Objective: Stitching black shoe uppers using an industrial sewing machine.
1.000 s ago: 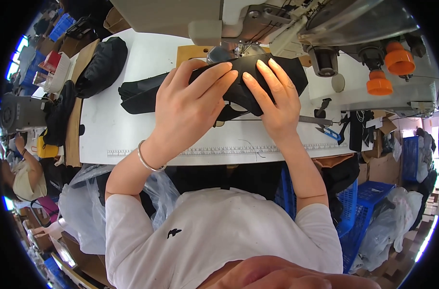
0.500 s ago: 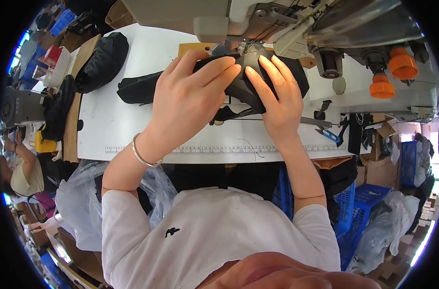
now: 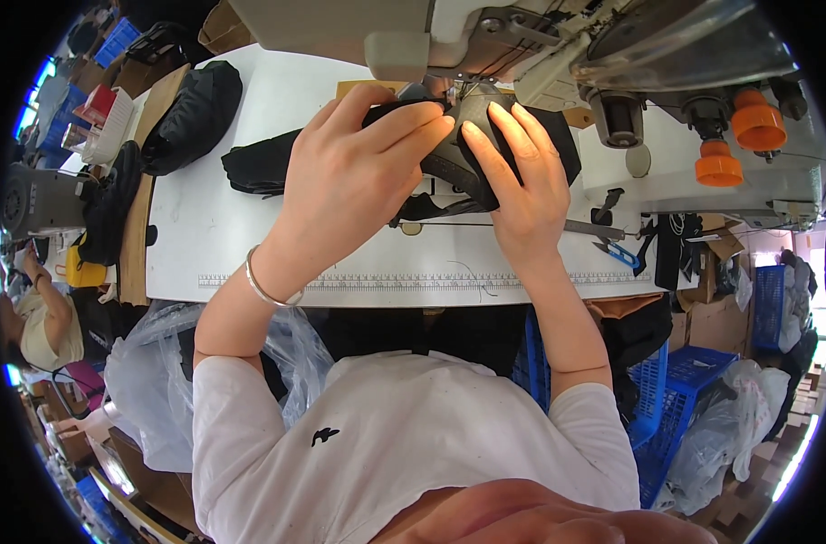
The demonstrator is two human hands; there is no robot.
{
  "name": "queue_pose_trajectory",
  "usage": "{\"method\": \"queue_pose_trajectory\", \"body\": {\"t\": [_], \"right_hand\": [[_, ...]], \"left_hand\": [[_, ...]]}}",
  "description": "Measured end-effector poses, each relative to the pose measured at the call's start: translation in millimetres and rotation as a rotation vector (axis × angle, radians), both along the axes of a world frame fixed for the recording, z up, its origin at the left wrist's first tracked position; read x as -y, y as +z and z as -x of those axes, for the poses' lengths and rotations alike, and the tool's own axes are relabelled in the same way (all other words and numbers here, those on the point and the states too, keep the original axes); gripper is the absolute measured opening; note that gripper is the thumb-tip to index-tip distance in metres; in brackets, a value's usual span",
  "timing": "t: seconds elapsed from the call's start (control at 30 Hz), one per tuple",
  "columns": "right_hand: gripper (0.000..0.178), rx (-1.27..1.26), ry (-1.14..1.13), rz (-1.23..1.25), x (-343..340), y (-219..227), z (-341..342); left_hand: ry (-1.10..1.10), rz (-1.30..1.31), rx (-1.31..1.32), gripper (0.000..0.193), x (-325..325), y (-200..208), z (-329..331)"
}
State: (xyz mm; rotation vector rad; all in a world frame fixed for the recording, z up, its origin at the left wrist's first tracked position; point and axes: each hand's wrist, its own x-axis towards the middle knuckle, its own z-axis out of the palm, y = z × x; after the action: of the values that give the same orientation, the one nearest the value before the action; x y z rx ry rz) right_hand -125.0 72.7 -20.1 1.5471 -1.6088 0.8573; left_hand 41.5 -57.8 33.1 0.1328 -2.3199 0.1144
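Observation:
A black fabric piece [image 3: 260, 166] lies on the white table beneath the head of a sewing machine [image 3: 404, 56], with its far part at the needle area. My left hand [image 3: 345, 168] has its fingertips drawn together on the fabric just left of the needle, pinching its edge. Flat on the piece, on the right of the needle, rest the slightly spread fingers of my right hand [image 3: 528, 190]. Its thumb is hidden. Between my hands a black strip of the piece hangs toward me. The stitching point itself is largely covered by fingers and machine parts.
Blue-handled thread snips [image 3: 621, 253] lie right of my right hand. A printed ruler [image 3: 386, 283] runs along the near table edge. At the left sits a puffy black bundle [image 3: 195, 118]. Orange knobs [image 3: 719, 163] hang at the right. A co-worker [image 3: 50, 317] is far left.
The black fabric has shifted slightly at the needle, and its hanging strip lies differently. My left hand has moved a little left and away from me; my right hand is nearly unmoved.

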Motion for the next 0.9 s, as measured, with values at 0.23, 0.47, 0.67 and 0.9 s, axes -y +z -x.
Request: {"method": "queue_pose_trajectory", "body": {"t": [0.23,0.47,0.67,0.9], "right_hand": [[0.042,0.039,0.056,0.02,4.1,0.0,7.2],[0.042,0.056,0.061,0.006,5.1,2.0,9.1],[0.043,0.067,0.098,0.013,3.1,-1.3,8.7],[0.043,0.03,0.068,0.0,1.8,0.0,3.6]], "left_hand": [[0.002,-0.002,-0.068,0.04,2.1,-10.1,6.3],[-0.022,-0.038,-0.153,0.034,5.9,-18.5,7.7],[0.006,-0.052,-0.133,0.034,-3.0,-19.2,3.5],[0.005,-0.107,-0.137,0.031,-1.3,-10.0,6.5]]}}
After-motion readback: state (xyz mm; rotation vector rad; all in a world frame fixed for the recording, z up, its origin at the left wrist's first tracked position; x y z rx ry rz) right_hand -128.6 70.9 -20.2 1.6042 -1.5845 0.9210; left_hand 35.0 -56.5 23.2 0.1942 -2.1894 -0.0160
